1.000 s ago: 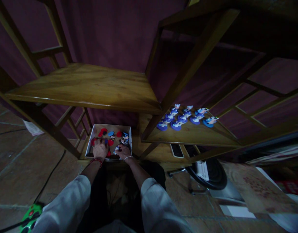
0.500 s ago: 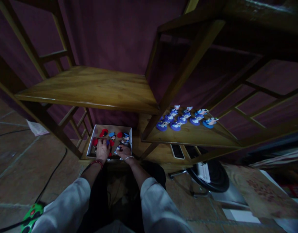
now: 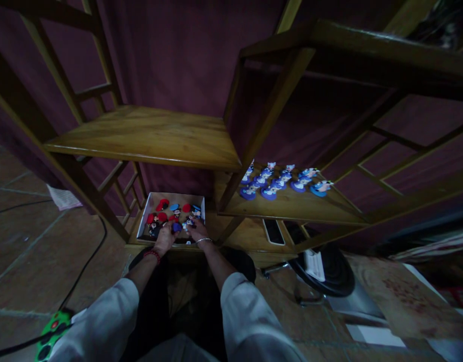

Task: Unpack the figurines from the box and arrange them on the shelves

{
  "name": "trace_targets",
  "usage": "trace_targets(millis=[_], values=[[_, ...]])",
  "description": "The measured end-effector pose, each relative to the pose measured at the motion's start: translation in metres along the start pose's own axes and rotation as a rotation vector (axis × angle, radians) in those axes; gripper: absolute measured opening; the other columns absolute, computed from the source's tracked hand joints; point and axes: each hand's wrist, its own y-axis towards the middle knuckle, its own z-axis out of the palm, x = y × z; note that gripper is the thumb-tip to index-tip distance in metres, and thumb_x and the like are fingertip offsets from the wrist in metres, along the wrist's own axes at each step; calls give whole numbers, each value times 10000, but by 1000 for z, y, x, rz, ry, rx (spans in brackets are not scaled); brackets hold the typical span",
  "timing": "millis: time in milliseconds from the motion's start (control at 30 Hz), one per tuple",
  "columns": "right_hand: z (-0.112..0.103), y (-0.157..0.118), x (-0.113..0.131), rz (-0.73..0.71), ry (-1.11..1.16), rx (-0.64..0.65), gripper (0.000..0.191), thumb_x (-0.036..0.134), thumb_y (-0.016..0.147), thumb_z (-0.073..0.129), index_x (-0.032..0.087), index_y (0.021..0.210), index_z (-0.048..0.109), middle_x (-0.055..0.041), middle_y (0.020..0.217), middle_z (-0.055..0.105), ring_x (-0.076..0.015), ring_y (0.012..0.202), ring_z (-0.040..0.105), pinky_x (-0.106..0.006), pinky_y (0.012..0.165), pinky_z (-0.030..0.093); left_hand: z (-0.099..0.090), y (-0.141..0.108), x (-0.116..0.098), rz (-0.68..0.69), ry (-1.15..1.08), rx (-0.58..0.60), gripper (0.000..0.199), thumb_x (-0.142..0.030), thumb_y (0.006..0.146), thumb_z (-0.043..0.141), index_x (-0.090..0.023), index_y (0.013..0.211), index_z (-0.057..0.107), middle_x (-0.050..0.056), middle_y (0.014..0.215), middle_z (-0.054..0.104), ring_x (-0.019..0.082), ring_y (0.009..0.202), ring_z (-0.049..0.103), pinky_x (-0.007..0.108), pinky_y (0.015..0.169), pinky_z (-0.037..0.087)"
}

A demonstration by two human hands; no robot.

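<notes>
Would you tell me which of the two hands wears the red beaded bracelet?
The left hand wears the red beaded bracelet; the right hand has a silver bangle instead.

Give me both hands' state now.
Left hand: at the blue piece, cannot tell if holding.
Right hand: at a white-blue figure, cannot tell if holding.

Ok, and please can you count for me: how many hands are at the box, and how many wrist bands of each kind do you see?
Hands at the white-edged box: 2 (left hand, right hand)
Red bead bracelet, left wrist: 1
Silver bangle, right wrist: 1
Total: 4
</notes>
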Motion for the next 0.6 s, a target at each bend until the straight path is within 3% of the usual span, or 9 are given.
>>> trace_targets(millis=[100, 200, 600], values=[[2, -4, 6, 97, 100, -18, 416, 213, 674, 559, 214, 1089, 531, 16, 804, 621, -93, 584, 586, -214, 539, 495, 0, -5, -3, -106, -249, 58, 409, -110, 618, 602, -152, 1021, 549, 53, 904, 634, 168, 847, 606, 325, 834, 466], [1, -8, 10, 95, 113, -16, 404, 211, 670, 559, 224, 1073, 544, 19, 824, 626, -94, 591, 594, -209, 531, 492, -2, -11, -6, -175, -455, 74, 436, -105, 599, 628, -135, 1025, 542, 68, 936, 631, 170, 855, 608, 339, 823, 471], [0, -21, 23, 86, 25, -37, 346, 224, 600, 622, 181, 944, 629, 9, 743, 647, -136, 648, 606, -235, 559, 502, -20, -25, -14, -309, -869, 125, 555, -128, 539, 722, -133, 1072, 568, 102, 1060, 624, 202, 994, 571, 364, 915, 402]])
